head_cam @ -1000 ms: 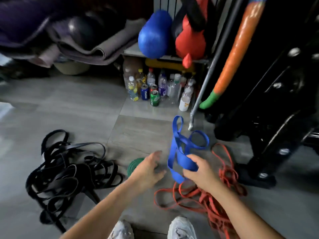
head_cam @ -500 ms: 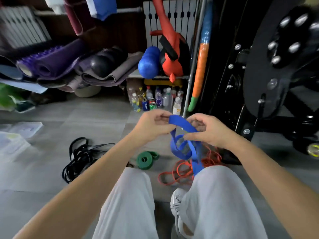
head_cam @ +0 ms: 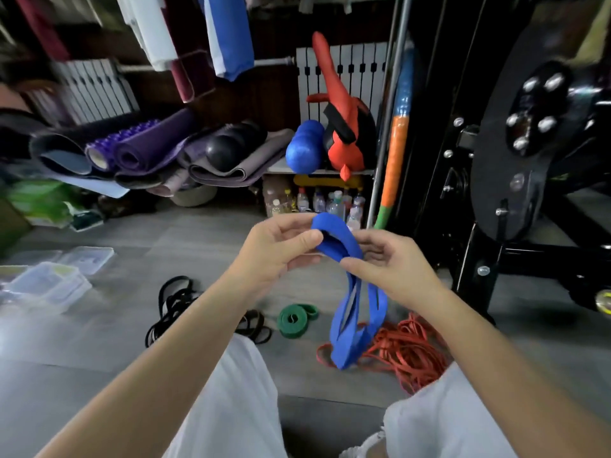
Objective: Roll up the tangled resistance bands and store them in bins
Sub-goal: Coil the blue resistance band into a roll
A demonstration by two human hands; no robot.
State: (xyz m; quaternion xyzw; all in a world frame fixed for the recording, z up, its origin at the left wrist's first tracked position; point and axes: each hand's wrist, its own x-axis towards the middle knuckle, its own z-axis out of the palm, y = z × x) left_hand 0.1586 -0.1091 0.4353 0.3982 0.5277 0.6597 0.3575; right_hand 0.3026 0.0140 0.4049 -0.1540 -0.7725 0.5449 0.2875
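Left hand [head_cam: 281, 247] and right hand [head_cam: 393, 264] both pinching blue band [head_cam: 340, 241] top loop; rest dangling over red bands [head_cam: 410, 350] on floor [head_cam: 115, 325].

Floor [head_cam: 99, 332]: grey tile.
Far left: radiator [head_cam: 96, 90]; below it a pile of rolled mats [head_cam: 218, 173], with a purple spiked roller [head_cam: 109, 150] and a black ball [head_cam: 221, 150] among them.
Far centre: second radiator [head_cam: 357, 71] and a low shelf [head_cam: 317, 171] carrying a blue ball [head_cam: 302, 148] touching a red bag [head_cam: 347, 140]. Bottles [head_cam: 317, 201] stand on the floor under the shelf.
Top: clothes [head_cam: 224, 34] hanging.
Right: black gym machine [head_cam: 529, 143]; an orange pole [head_cam: 395, 153] leans just left of it.
Left edge: green package [head_cam: 43, 200], blurred.
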